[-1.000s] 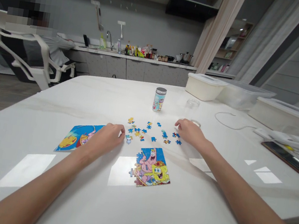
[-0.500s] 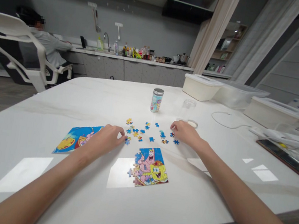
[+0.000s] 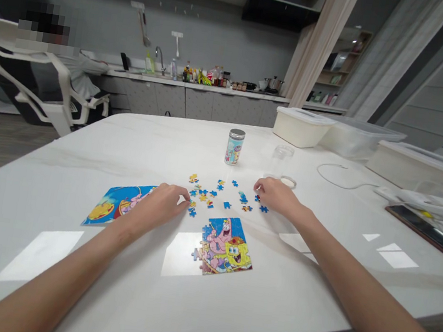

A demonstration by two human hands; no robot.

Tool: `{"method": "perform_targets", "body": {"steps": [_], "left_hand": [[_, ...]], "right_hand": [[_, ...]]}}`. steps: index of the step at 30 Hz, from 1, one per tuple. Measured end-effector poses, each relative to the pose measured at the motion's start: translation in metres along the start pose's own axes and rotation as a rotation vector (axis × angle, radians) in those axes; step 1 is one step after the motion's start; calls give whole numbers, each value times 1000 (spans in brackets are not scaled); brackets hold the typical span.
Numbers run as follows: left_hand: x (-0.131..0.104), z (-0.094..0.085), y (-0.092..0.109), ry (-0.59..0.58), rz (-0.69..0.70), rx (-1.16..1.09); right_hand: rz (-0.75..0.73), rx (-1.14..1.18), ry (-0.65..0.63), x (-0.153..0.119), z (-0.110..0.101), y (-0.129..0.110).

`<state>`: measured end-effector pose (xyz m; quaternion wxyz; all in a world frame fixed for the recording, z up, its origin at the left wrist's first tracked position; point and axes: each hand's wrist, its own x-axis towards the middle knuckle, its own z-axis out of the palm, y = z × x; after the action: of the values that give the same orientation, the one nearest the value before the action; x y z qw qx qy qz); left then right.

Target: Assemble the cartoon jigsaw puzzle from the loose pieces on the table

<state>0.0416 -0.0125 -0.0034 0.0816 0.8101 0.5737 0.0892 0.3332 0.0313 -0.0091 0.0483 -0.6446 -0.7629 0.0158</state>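
My left hand (image 3: 167, 201) is closed, with thumb and forefinger at a small blue-and-yellow puzzle piece (image 3: 193, 205) left of the loose pieces. Under its wrist lies a blue cartoon picture sheet (image 3: 117, 200), partly covered. Across the scatter, my right hand (image 3: 277, 195) rests with curled fingers beside a dark blue-and-red piece (image 3: 257, 198); whatever its fingertips hold is hidden. Several loose pieces, among them a plain blue piece (image 3: 227, 205), lie between the hands. Closer to me is a partly joined puzzle (image 3: 229, 247) with a pink and a yellow character, its left edge jagged.
Behind the pieces stands a printed tin (image 3: 234, 148) with a metal lid. A clear jar (image 3: 278, 162) and a round lid (image 3: 288, 182) are beyond my right hand. Storage boxes (image 3: 302, 128), a cable and a tablet (image 3: 431, 233) line the right side. A person sits far left.
The view has shifted slightly. Both hands stay almost in place; my left fingertips are slightly higher against the pieces beside them. The joined puzzle looks the same.
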Motion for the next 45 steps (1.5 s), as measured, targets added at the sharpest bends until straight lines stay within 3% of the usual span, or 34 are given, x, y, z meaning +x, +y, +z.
{"method": "perform_targets", "body": {"steps": [9,20,27,33,37,45], "left_hand": [[-1,-7,8,-49,21,-35],[4,6,-13,-50,-27,112],[0,-4,-3,-92,-13,126],[-3,-5,-3,-168,112,145],[-3,-5,-4,-182,132,135],[-5,-11,2,-187,112,148]], "right_hand": [[8,-16,-19,0,0,-1],[93,8,-24,2,-11,7],[153,99,-83,5,-19,17],[38,74,-141,4,-22,21],[-20,53,-217,7,-19,27],[-51,65,-236,8,-19,29]]}}
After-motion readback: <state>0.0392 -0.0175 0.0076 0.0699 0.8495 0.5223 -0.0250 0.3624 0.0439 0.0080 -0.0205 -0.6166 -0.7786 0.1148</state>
